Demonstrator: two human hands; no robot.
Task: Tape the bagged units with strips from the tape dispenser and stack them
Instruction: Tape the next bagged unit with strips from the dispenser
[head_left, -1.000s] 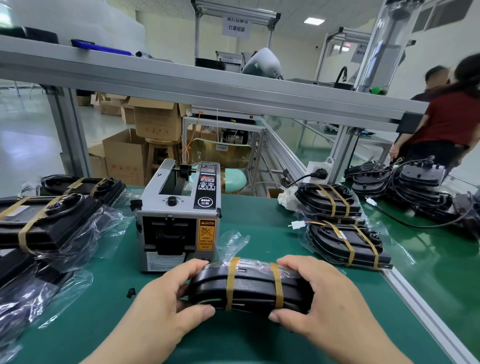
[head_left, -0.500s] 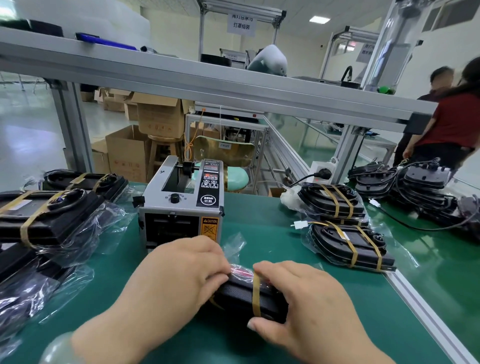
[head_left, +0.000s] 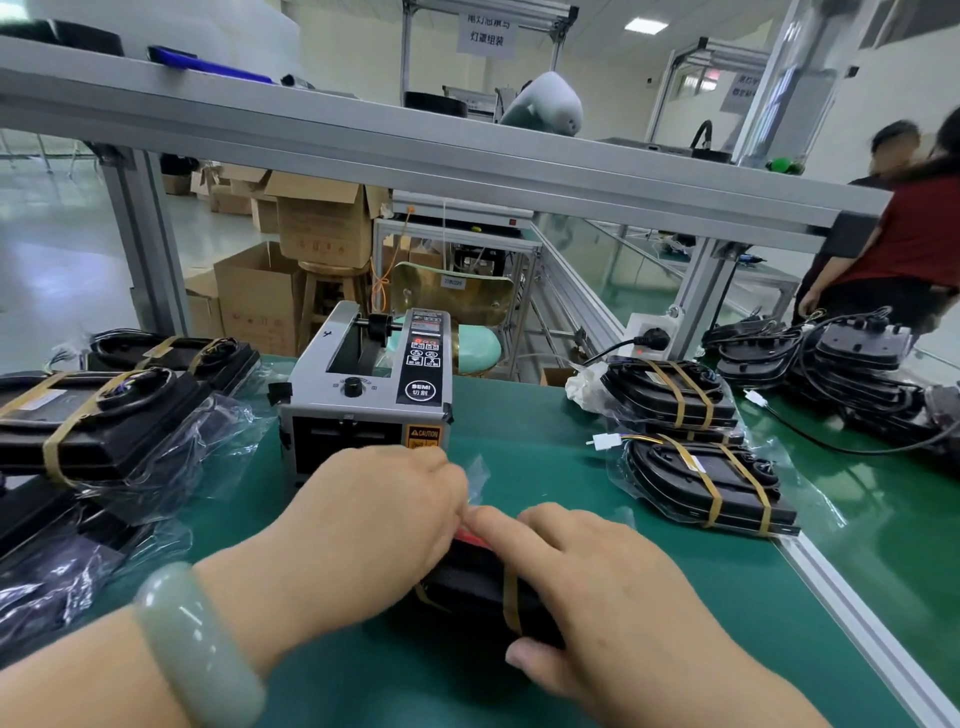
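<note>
A black bagged unit (head_left: 467, 582) with tan tape strips lies on the green mat near me, mostly covered by my hands. My left hand (head_left: 374, 525) lies over its left part, fingers curled down onto the bag. My right hand (head_left: 592, 582) grips its right end, thumb under the near edge and index finger stretched along the top. The grey tape dispenser (head_left: 363, 400) stands just behind them. Taped units are stacked at the right (head_left: 696, 483) and at the left (head_left: 98, 421).
An aluminium frame rail (head_left: 852, 623) borders the mat on the right. Beyond it lies a pile of black units with cables (head_left: 841, 374). Loose bagged units (head_left: 52, 566) sit at the near left. Two people (head_left: 904, 234) stand at the far right.
The unit has been turned and lowered toward me. My left hand has moved over its top, and my right hand has shifted to its right end with the index finger laid along it.
</note>
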